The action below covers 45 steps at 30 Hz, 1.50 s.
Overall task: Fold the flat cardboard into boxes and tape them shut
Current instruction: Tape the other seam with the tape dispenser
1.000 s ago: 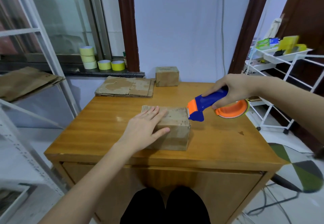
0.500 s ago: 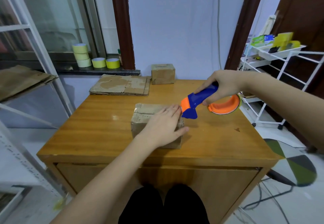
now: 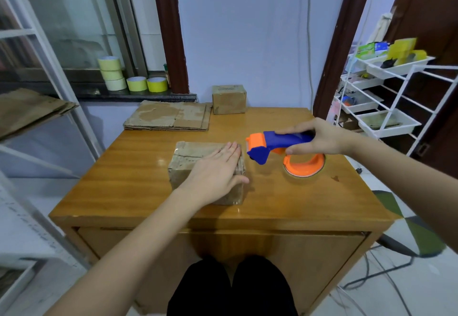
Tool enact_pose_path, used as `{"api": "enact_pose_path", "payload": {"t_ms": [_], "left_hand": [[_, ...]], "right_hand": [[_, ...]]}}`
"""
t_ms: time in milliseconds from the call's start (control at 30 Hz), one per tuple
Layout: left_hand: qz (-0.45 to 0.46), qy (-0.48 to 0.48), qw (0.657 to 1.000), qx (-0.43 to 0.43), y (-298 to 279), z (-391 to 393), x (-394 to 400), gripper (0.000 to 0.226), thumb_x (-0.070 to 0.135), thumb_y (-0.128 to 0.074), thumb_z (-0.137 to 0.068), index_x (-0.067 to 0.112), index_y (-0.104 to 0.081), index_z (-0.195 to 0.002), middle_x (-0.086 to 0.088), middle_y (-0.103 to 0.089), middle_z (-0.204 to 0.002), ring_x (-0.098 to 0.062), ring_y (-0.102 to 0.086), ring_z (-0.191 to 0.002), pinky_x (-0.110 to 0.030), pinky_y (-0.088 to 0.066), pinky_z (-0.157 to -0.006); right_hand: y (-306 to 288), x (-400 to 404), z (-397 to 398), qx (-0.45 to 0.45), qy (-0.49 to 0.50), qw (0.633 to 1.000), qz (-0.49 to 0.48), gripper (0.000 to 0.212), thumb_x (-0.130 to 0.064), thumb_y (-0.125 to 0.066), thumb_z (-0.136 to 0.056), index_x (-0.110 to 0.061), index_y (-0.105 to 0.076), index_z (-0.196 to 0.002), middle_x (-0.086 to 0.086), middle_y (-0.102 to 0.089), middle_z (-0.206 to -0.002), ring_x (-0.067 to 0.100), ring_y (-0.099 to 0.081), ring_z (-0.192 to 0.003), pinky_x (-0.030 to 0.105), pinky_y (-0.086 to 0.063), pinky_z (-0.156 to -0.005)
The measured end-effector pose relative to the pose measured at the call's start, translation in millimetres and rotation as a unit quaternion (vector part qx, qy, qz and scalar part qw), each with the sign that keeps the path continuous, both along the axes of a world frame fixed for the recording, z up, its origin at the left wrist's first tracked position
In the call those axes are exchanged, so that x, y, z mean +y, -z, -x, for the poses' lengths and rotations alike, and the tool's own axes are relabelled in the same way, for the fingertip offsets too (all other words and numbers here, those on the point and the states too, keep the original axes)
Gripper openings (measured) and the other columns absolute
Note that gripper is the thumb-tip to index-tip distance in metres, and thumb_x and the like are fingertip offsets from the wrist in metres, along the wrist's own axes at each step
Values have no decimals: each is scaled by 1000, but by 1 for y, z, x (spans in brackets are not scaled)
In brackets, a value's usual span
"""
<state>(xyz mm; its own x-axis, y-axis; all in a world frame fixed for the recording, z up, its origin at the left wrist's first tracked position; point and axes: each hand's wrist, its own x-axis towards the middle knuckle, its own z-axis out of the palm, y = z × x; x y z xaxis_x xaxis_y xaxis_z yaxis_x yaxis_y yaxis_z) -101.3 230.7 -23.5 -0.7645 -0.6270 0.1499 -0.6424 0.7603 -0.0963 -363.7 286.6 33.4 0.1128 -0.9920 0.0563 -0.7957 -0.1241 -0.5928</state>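
Blue-and-orange tape dispenser (image 3: 280,146), gripped in the right hand (image 3: 319,138), has lifted off toward 3 o'clock — left hand (image 3: 215,172) flat, fingers straight, pressing the small brown cardboard box (image 3: 207,170) — seam likely taped

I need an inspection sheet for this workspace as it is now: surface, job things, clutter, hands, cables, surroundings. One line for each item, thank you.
Surface: wooden table, glossy, with a small dark spot near its right edge.
Job's things: folded box at the centre; second box at the back edge; flat cardboard stack at back left; tape dispenser right of the folded box.
Clutter: nothing seen on the table.
Hands: left hand lies flat on the folded box; right hand grips the dispenser handle.
Cables: dark cables on the floor at right.
Surroundings: tape rolls on the windowsill; white rack at right.
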Motion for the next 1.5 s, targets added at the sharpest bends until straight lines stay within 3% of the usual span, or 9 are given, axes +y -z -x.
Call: {"api": "enact_pose_path", "payload": {"t_ms": [200,300,367,467,567,733,1100,1233,1500], "left_hand": [[-1,9,1000,3,0,-3,-1,81,61,-26,-94,11,-1,-152,-4,1,-160,-13,0,-147,-27,-4,-118],[-5,15,1000,1,0,-3,-2,81,62,-26,-94,12,0,-152,-3,2,-160,-12,1,-147,-27,-4,-118],[-5,18,1000,4,0,-3,-3,81,63,-25,-93,13,0,-153,-2,1,-160,-11,0,-147,-27,-5,-119],[-8,14,1000,10,0,-4,-1,81,64,-22,-93,14,1,-153,-1,3,-160,-10,1,-147,-27,-6,-120],[-8,9,1000,16,-1,-4,2,81,64,-25,-93,15,0,-153,0,3,-160,-10,0,-147,-29,-8,-120],[7,23,999,32,1,-3,0,82,63,-31,-94,15,0,-153,-1,1,-160,-9,-1,-147,-25,-1,-116],[25,38,998,54,4,-3,-1,89,60,-45,-90,13,-3,-153,-2,-2,-161,-11,-4,-147,-24,-4,-116],[35,38,997,64,4,-4,1,88,58,-46,-90,13,-4,-153,-2,-4,-161,-12,-5,-147,-24,-5,-117],[41,37,996,66,4,-3,1,87,57,-47,-90,13,-6,-153,-3,-6,-160,-12,-8,-147,-25,-8,-117]], "right_hand": [[14,18,12,-60,14,998,25,50,-26,-79,-69,-39,-63,-114,-20,-66,-110,-9,-62,-90,10,-44,-86],[9,32,33,-41,32,998,32,53,-14,-79,-73,-25,-63,-122,-28,-68,-89,-11,-61,-82,5,-42,-78],[6,36,35,5,37,998,42,50,-20,-80,-73,-30,-64,-119,-18,-65,-83,-4,-58,-75,7,-40,-73],[-1,27,24,135,10,990,44,49,-54,-73,-66,-50,-59,-113,-7,-56,-82,7,-53,-71,20,-39,-67],[-8,13,7,237,-27,971,30,46,-54,-72,-73,-53,-55,-117,-12,-49,-75,5,-48,-68,16,-33,-62],[-13,-14,-21,302,-67,951,-2,45,-59,-67,-76,-53,-58,-120,-18,-62,-83,14,-57,-83,32,-49,-80],[-38,-39,-59,319,-74,944,-37,41,-62,-69,-71,-49,-66,-109,-21,-68,-96,5,-56,-82,23,-45,-74],[-49,-44,-73,332,-61,939,-66,38,-60,-71,-70,-44,-70,-105,-25,-62,-81,4,-54,-77,21,-41,-69],[-57,-55,-81,318,-69,937,-129,38,-54,-73,-73,-39,-72,-107,-25,-61,-85,6,-53,-89,23,-39,-79]]}}
